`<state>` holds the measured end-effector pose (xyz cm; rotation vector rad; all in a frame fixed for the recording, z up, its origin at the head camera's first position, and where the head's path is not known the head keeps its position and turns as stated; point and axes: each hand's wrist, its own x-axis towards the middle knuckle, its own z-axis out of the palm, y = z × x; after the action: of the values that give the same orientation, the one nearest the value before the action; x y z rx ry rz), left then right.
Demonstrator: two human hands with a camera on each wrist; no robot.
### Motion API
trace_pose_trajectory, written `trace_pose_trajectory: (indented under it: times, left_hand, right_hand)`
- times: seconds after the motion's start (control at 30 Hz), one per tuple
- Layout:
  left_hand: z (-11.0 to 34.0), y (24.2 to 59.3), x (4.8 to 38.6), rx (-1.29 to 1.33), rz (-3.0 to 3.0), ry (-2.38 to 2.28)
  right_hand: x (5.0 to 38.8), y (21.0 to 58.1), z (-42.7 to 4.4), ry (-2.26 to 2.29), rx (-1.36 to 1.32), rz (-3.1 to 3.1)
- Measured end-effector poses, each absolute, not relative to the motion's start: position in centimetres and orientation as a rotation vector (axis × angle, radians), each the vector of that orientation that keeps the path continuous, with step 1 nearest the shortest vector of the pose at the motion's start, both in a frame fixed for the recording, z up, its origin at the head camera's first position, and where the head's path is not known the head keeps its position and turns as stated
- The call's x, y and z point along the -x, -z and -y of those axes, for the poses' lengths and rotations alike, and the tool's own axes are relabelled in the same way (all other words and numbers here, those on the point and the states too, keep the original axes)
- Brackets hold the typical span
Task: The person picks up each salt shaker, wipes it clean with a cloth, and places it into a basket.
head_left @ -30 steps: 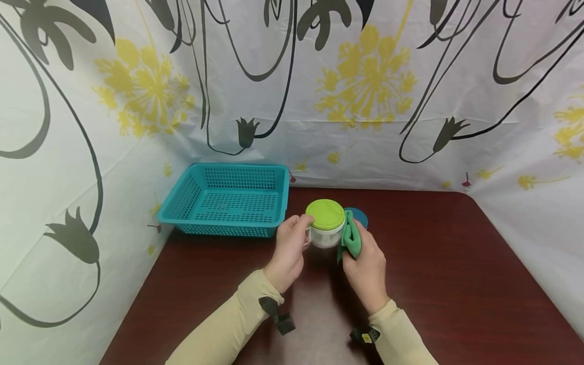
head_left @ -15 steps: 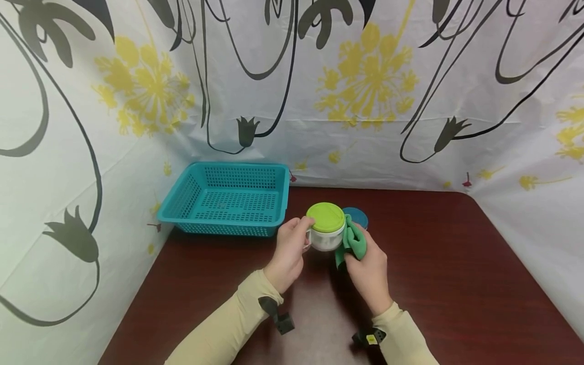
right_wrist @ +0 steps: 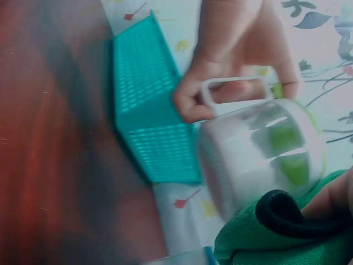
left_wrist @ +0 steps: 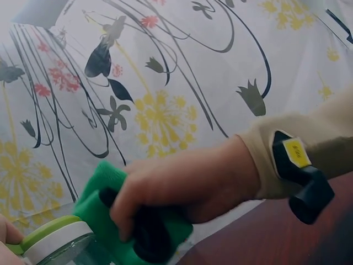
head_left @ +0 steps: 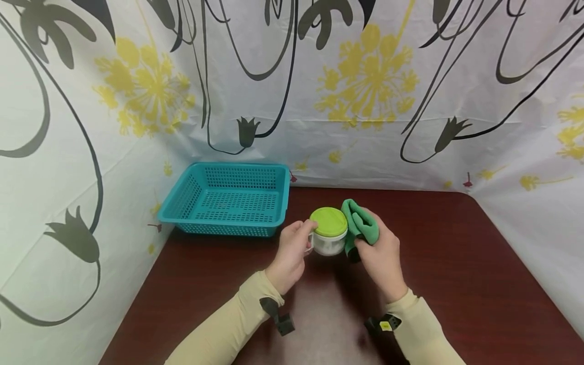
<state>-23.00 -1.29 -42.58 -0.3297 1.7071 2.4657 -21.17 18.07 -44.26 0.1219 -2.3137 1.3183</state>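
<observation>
A clear container [head_left: 329, 245] with a lime-green lid [head_left: 328, 222] and a white rim appears held up above the table. My left hand [head_left: 288, 253] grips its white handle [right_wrist: 237, 81], with the thumb at the edge of the lid. In my right hand [head_left: 384, 261] is a folded green cloth [head_left: 363, 225] with black edging, pinched between thumb and fingers. The cloth lies against the right side of the container or very close to it. In the right wrist view, the container [right_wrist: 248, 157] is tilted, and cloth covers its lower part.
A teal perforated basket [head_left: 223, 229] stands at the back left of the dark red table [head_left: 456, 274]. Patterned white sheeting [head_left: 292, 101] rises behind and beside the table. At the bottom of the right wrist view, a blue-edged clear thing [right_wrist: 187, 258] is partly cut off.
My right hand has shifted right with the cloth, which shows more of its folds. The container has moved slightly right and toward me. The blue lid behind has become hidden.
</observation>
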Motion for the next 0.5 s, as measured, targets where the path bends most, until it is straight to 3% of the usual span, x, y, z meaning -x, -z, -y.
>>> trace_pose_trajectory:
  times: [0.5]
  left_hand:
    - [1.1, 42.5, 22.8, 0.283, -1.712, -2.450]
  right_hand:
    - [21.0, 38.6, -17.8, -1.256, -0.407, 2.243]
